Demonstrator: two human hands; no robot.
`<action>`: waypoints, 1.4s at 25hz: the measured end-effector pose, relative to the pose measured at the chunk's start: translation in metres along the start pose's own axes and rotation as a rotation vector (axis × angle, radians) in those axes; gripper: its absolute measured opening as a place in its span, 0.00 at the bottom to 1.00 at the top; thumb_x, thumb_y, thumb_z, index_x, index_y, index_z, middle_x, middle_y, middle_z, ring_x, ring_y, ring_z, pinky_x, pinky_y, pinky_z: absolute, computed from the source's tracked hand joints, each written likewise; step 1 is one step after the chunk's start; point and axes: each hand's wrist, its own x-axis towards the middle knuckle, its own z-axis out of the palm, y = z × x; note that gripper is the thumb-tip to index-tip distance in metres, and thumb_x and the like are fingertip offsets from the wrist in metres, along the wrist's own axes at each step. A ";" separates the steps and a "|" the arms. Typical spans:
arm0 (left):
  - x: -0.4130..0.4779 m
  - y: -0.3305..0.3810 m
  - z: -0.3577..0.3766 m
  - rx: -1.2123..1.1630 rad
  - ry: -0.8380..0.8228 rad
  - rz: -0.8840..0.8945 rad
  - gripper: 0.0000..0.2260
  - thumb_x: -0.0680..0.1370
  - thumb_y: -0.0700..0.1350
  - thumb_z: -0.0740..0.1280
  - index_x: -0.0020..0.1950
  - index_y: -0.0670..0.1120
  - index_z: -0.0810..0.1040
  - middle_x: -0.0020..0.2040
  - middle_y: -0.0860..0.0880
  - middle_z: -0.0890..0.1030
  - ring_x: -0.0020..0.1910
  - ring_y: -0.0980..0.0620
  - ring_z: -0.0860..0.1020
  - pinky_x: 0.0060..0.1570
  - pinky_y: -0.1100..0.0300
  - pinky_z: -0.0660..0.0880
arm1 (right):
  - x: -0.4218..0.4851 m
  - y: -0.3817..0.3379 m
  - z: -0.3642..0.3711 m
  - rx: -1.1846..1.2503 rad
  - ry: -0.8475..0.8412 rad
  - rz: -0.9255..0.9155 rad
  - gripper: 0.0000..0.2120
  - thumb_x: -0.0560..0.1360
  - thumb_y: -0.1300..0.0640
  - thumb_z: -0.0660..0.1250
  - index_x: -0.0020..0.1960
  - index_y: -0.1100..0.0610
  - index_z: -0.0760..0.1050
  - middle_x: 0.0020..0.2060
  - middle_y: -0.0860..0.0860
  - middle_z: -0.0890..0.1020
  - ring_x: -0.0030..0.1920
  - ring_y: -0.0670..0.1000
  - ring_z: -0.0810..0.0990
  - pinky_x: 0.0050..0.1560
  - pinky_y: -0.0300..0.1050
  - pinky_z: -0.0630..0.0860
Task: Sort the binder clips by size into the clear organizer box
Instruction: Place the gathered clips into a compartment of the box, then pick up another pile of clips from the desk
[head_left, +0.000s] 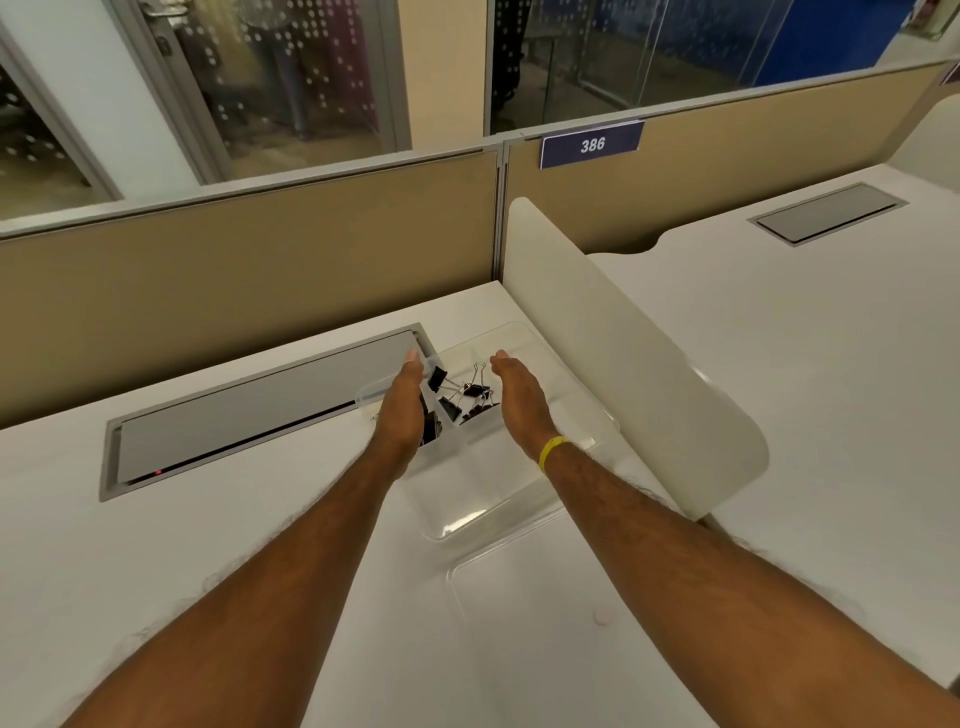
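A clear organizer box (470, 512) with several compartments lies on the white desk beside a white divider. Black binder clips (457, 397) with silver handles lie in a heap in its far compartments. My left hand (402, 410) hovers over the box's left side, fingers straight and together, palm turned inward, hiding some clips beneath it. My right hand (519, 397), with a yellow band on the wrist, is held flat to the right of the clips, palm facing left. Neither hand holds anything. The clips lie between the two hands.
The box's clear lid (524, 587) lies flat on the desk just in front of the box. A grey cable hatch (260, 410) is set into the desk at the left. The curved white divider (623, 353) stands close on the right, a tan partition behind.
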 end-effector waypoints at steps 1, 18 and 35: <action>-0.011 -0.001 -0.002 0.010 -0.003 0.027 0.25 0.83 0.59 0.46 0.75 0.49 0.63 0.69 0.53 0.69 0.64 0.57 0.69 0.63 0.61 0.63 | -0.008 -0.001 -0.002 -0.008 0.000 -0.014 0.18 0.82 0.49 0.54 0.67 0.54 0.73 0.62 0.48 0.77 0.63 0.46 0.72 0.63 0.38 0.63; -0.138 -0.078 -0.090 0.743 -0.047 0.186 0.32 0.77 0.67 0.51 0.76 0.50 0.61 0.76 0.49 0.64 0.74 0.50 0.62 0.74 0.50 0.58 | -0.167 0.048 0.038 -0.627 -0.255 -0.304 0.24 0.80 0.49 0.61 0.74 0.53 0.63 0.74 0.51 0.65 0.75 0.49 0.60 0.74 0.44 0.58; -0.182 -0.156 -0.235 1.184 -0.043 0.143 0.32 0.78 0.67 0.50 0.77 0.50 0.58 0.79 0.49 0.56 0.78 0.48 0.53 0.75 0.45 0.52 | -0.217 0.097 0.137 -0.923 -0.394 -0.305 0.33 0.76 0.49 0.66 0.77 0.56 0.57 0.77 0.54 0.58 0.77 0.52 0.54 0.76 0.46 0.53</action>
